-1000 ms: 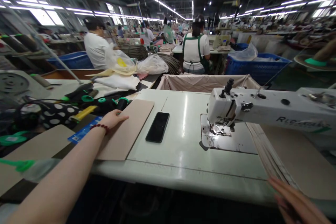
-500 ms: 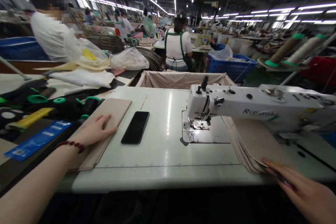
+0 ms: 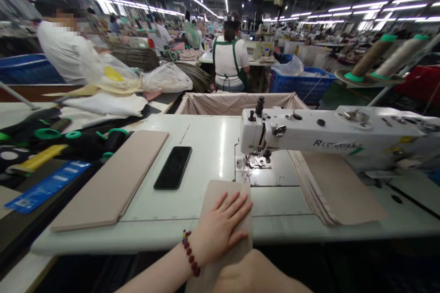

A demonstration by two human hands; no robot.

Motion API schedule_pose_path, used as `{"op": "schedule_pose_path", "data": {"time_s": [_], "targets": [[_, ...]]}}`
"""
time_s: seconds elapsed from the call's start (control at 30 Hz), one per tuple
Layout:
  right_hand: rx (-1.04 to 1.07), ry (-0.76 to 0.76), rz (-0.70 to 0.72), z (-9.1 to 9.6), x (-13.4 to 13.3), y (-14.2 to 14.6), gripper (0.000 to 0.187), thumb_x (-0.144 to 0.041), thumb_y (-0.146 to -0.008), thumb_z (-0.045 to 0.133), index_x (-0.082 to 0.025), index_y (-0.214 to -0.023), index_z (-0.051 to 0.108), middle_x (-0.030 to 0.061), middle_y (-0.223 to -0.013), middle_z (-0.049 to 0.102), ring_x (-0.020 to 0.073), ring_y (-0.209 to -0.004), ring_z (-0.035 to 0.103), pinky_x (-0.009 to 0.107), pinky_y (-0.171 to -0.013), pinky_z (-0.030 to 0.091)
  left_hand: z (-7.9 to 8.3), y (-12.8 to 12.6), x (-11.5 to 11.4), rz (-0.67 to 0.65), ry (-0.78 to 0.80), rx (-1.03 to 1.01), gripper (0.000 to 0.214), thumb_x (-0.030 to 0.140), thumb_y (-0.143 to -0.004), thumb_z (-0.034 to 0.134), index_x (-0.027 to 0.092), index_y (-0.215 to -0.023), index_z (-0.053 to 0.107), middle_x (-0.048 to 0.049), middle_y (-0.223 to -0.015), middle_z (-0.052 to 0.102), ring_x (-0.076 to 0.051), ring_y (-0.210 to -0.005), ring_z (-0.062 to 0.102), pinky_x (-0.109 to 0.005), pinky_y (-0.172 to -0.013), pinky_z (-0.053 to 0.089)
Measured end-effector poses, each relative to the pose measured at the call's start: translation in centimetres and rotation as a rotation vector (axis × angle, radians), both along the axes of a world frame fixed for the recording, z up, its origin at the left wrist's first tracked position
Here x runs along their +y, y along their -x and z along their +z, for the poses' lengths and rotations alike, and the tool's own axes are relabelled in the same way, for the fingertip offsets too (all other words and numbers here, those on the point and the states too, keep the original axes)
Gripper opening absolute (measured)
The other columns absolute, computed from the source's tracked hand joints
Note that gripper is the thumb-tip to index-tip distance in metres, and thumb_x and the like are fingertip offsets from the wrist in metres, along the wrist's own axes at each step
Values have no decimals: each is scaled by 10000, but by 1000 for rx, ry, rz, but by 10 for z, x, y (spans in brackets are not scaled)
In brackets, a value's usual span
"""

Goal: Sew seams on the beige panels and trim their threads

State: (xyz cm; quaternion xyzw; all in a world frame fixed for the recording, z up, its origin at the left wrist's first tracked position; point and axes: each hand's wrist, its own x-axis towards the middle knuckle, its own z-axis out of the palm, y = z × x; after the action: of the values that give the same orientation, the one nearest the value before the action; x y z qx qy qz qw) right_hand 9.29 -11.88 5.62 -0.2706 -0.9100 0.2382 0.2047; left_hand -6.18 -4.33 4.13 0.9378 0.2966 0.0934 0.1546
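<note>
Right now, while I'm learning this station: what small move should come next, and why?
Probably slide the beige panel forward to the presser foot, your left hand flat on it. The panel lies on the table directly before the foot, with your right hand at its near end.

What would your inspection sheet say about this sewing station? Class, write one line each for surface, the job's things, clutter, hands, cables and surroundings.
surface: glossy white sewing table carrying an industrial sewing machine.
job's things: beige panel at the table's front edge; beige panel stack right of the needle; second beige pile on the left.
clutter: black smartphone on the table; blue packet on the adjoining bench.
hands: left hand spread flat on the panel; right hand at the lower edge, hold unclear.
cables: nothing seen.
surroundings: co-worker in a green apron; blue crate; thread cones.
</note>
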Motion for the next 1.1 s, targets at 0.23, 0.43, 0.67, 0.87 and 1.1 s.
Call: {"op": "schedule_pose_path", "data": {"time_s": [0.23, 0.43, 0.67, 0.87, 1.1], "targets": [[-339, -46, -673, -5, 96, -57, 469, -189, -920, 463, -271, -1381, 437, 49, -1389, 523, 191, -1068, 623, 308, -852, 516, -8, 35, 5, 217, -51, 86, 617, 456, -981, 387, 280, -1523, 153, -25, -1566, 231, -233, -1437, 209, -461, -1187, 115], [-422, -75, -653, -21, 114, -66, 582, -171, -885, 464, -290, -1442, 348, 22, -1476, 416, 214, -1134, 592, 336, -850, 531, -8, 11, 30, 208, -49, -1, 595, 469, -960, 430, 243, -1489, 279, -78, -1540, 303, -252, -1417, 262, -470, -1182, 137], [-402, -90, -670, -25, 112, -68, 573, -157, -872, 457, -276, -1428, 381, 17, -1465, 434, 211, -1126, 592, 327, -864, 528, -8, -15, 69, 119, -21, -16, 640, 463, -945, 458, 191, -1492, 268, -110, -1530, 318, -251, -1425, 240, -464, -1177, 126], [-409, -87, -667, -25, 114, -67, 590, -162, -869, 468, -294, -1436, 367, 13, -1465, 432, 207, -1118, 596, 318, -835, 537, -4, 2, 73, 196, -14, 7, 626, 502, -913, 505, 326, -1478, 301, -37, -1530, 332, -306, -1432, 199, -560, -1149, 18], [-380, -81, -659, -26, 115, -68, 600, -137, -861, 466, -276, -1436, 369, 6, -1462, 434, 203, -1143, 577, 310, -867, 525, -6, 5, 70, 237, 21, 37, 602, 488, -934, 466, 346, -1486, 271, -24, -1551, 281, -287, -1432, 208, -563, -1145, -5]]}}
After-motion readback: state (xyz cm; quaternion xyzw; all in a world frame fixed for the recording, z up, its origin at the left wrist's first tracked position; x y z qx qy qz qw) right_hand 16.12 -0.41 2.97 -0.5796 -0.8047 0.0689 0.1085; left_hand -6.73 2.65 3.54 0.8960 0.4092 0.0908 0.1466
